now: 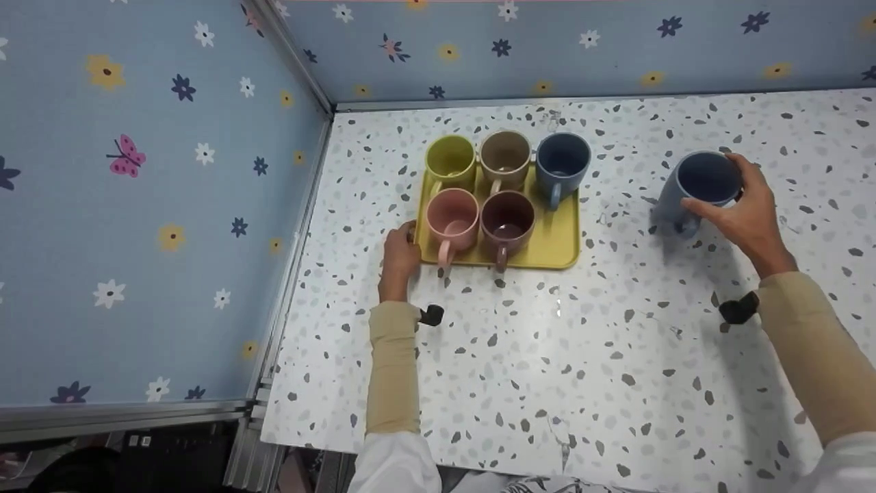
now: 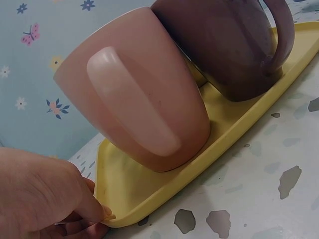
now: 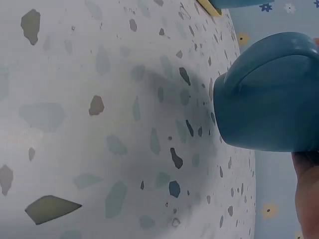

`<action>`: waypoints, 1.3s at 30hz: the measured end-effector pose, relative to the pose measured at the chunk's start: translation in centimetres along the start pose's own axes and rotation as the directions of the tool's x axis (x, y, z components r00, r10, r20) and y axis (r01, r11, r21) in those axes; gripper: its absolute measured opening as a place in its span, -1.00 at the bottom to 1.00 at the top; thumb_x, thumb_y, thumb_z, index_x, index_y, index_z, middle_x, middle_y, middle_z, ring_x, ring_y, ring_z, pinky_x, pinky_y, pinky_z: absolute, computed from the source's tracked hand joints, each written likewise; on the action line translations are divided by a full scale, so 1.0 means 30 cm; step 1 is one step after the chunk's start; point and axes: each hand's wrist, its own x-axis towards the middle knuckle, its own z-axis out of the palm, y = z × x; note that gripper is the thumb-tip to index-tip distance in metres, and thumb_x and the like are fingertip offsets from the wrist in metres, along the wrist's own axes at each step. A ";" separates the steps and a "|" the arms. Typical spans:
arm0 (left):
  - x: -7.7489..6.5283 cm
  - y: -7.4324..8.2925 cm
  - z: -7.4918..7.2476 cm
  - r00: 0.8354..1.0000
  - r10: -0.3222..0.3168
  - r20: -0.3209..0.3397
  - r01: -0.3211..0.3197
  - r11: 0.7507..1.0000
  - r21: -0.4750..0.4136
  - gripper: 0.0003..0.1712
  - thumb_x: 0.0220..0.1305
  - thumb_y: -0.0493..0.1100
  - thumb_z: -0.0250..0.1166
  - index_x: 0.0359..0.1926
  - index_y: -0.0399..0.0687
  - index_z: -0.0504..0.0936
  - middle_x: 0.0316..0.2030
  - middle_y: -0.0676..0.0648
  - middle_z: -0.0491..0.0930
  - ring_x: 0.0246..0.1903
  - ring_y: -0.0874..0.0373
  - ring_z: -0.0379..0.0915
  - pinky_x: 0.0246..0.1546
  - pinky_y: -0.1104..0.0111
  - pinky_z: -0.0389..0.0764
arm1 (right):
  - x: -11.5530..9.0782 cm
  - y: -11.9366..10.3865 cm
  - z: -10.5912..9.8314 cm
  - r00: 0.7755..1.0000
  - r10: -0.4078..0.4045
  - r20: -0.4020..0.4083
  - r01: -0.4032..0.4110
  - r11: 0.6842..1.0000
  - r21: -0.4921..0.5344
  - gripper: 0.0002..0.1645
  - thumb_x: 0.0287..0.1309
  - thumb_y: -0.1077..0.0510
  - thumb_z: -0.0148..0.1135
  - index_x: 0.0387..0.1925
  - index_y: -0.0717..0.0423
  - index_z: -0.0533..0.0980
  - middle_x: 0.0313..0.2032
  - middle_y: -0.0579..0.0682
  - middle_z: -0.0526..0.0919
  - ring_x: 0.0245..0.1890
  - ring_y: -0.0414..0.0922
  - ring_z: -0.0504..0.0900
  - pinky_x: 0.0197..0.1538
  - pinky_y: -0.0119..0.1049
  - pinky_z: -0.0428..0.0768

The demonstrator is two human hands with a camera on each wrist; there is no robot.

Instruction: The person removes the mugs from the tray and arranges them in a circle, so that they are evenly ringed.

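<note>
**Blue mug (image 1: pixel 674 198) held mouth-up, handle toward our side**

So we've got the right hand (image 1: pixel 753 216) gripping that mug near its rim, thumb on one side and fingers round the other, well to the right of the yellow tray (image 1: pixel 556 239) on the worktop (image 1: pixel 547 383). Its long axis is roughly upright and the handle points at the near edge (whether the base touches down, we can't tell). Meanwhile the left hand (image 1: pixel 400 255) pinches the tray's near left corner. The tray's long axis runs left to right. On it we count five more, all mouth-up, handles roughly toward us: lime mug (image 1: pixel 450 159), taupe mug (image 1: pixel 505 156) and second blue mug (image 1: pixel 562 159) behind, pink mug (image 1: pixel 453 218) and maroon mug (image 1: pixel 507 220) in front.
</note>
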 end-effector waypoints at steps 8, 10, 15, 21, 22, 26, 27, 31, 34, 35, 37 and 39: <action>-0.009 0.008 -0.006 1.000 -0.009 0.021 0.009 1.000 -0.017 -0.41 0.19 -0.37 0.03 0.28 -0.16 0.41 -0.10 -0.26 0.46 -0.11 -0.05 0.35 0.05 0.13 0.40 | 0.011 0.043 -0.030 0.998 0.050 -0.038 -0.050 0.999 -0.011 0.05 -0.08 -0.03 0.47 0.42 -0.22 0.13 0.37 0.04 0.21 0.32 -0.10 0.22 0.38 -0.16 0.16; -0.011 0.011 -0.006 1.000 -0.019 0.024 0.019 1.000 -0.009 -0.42 0.21 -0.34 0.07 0.29 -0.15 0.41 -0.09 -0.25 0.45 -0.11 -0.02 0.35 0.05 0.15 0.40 | 0.012 0.051 -0.035 0.997 0.058 -0.045 -0.058 0.998 -0.008 0.06 -0.08 -0.02 0.47 0.43 -0.20 0.13 0.37 0.04 0.21 0.32 -0.12 0.22 0.38 -0.18 0.14; -0.011 0.011 -0.004 0.999 -0.026 0.023 0.026 1.000 -0.001 -0.43 0.21 -0.31 0.10 0.29 -0.14 0.41 -0.11 -0.23 0.44 -0.15 0.00 0.33 0.01 0.16 0.42 | 0.014 0.064 -0.043 0.994 0.094 -0.064 -0.094 0.996 -0.004 0.09 -0.09 -0.05 0.47 0.44 -0.13 0.10 0.40 0.04 0.17 0.37 -0.11 0.17 0.44 -0.18 0.04; -0.010 0.009 -0.005 1.000 -0.015 0.021 0.015 1.000 -0.012 -0.41 0.18 -0.36 0.05 0.28 -0.17 0.41 -0.10 -0.24 0.44 -0.13 -0.01 0.33 0.04 0.15 0.41 | 0.014 0.078 -0.048 0.990 0.116 -0.082 -0.117 0.993 -0.009 0.10 -0.10 -0.08 0.47 0.44 -0.10 0.09 0.40 0.06 0.17 0.37 -0.10 0.18 0.43 -0.17 0.08; -0.010 0.009 -0.006 1.000 -0.014 0.019 0.015 1.000 -0.016 -0.41 0.17 -0.37 0.05 0.28 -0.18 0.41 -0.10 -0.25 0.44 -0.13 -0.02 0.33 0.04 0.15 0.41 | 0.015 0.080 -0.048 0.989 0.118 -0.084 -0.119 0.993 -0.007 0.11 -0.10 -0.09 0.47 0.44 -0.10 0.09 0.39 0.06 0.18 0.36 -0.10 0.18 0.43 -0.17 0.09; -0.010 0.008 -0.007 1.000 -0.022 0.018 0.022 1.000 -0.020 -0.42 0.19 -0.36 0.05 0.29 -0.17 0.41 -0.11 -0.24 0.44 -0.13 -0.01 0.32 0.03 0.15 0.41 | 0.020 0.087 -0.048 0.988 0.126 -0.086 -0.127 0.992 -0.009 0.11 -0.10 -0.10 0.47 0.44 -0.10 0.08 0.40 0.04 0.17 0.37 -0.10 0.17 0.43 -0.18 0.07; -0.010 0.008 -0.007 1.000 -0.023 0.017 0.023 0.999 -0.023 -0.42 0.19 -0.36 0.05 0.28 -0.16 0.41 -0.11 -0.24 0.44 -0.14 -0.01 0.33 0.02 0.15 0.42 | 0.021 0.088 -0.048 0.988 0.126 -0.086 -0.127 0.992 -0.010 0.12 -0.10 -0.10 0.47 0.44 -0.11 0.08 0.40 0.04 0.17 0.38 -0.10 0.16 0.43 -0.18 0.06; -0.011 0.010 -0.009 1.000 -0.026 0.012 0.026 0.999 -0.021 -0.42 0.18 -0.38 0.03 0.27 -0.14 0.43 -0.11 -0.24 0.45 -0.15 0.00 0.34 0.01 0.16 0.43 | 0.023 0.092 -0.049 0.989 0.116 -0.086 -0.119 0.992 -0.031 0.11 -0.08 -0.11 0.45 0.45 -0.12 0.07 0.41 0.05 0.16 0.40 -0.07 0.14 0.44 -0.16 0.03; -0.013 0.013 -0.009 1.000 -0.029 0.010 0.029 1.000 -0.011 -0.42 0.18 -0.38 0.04 0.26 -0.13 0.44 -0.13 -0.23 0.45 -0.16 0.00 0.33 -0.01 0.17 0.42 | 0.026 0.095 -0.051 0.991 0.112 -0.078 -0.116 0.992 -0.051 0.12 -0.07 -0.12 0.44 0.45 -0.11 0.05 0.42 0.06 0.14 0.42 -0.05 0.12 0.45 -0.14 0.01; -0.013 0.013 -0.009 1.000 -0.029 0.011 0.029 1.000 -0.006 -0.42 0.18 -0.38 0.04 0.26 -0.13 0.44 -0.14 -0.22 0.44 -0.17 0.00 0.32 -0.02 0.17 0.42 | 0.028 0.097 -0.052 0.991 0.111 -0.074 -0.116 0.992 -0.058 0.12 -0.06 -0.13 0.43 0.46 -0.11 0.04 0.42 0.06 0.13 0.42 -0.05 0.11 0.45 -0.14 0.00; -0.013 0.015 -0.008 0.999 -0.033 0.014 0.033 0.999 0.002 -0.42 0.19 -0.38 0.02 0.27 -0.13 0.43 -0.16 -0.20 0.42 -0.19 0.02 0.30 -0.05 0.19 0.41 | 0.030 0.100 -0.055 0.991 0.116 -0.066 -0.121 0.990 -0.067 0.13 -0.06 -0.14 0.43 0.47 -0.11 0.02 0.43 0.07 0.11 0.43 -0.04 0.10 0.46 -0.12 -0.01; -0.013 0.016 -0.007 0.999 -0.034 0.013 0.034 0.999 0.009 -0.41 0.18 -0.40 0.00 0.27 -0.14 0.43 -0.19 -0.18 0.40 -0.21 0.03 0.29 -0.08 0.19 0.40 | 0.032 0.103 -0.057 0.991 0.118 -0.060 -0.123 0.990 -0.076 0.14 -0.06 -0.15 0.42 0.47 -0.11 0.01 0.44 0.07 0.10 0.43 -0.03 0.08 0.46 -0.11 -0.02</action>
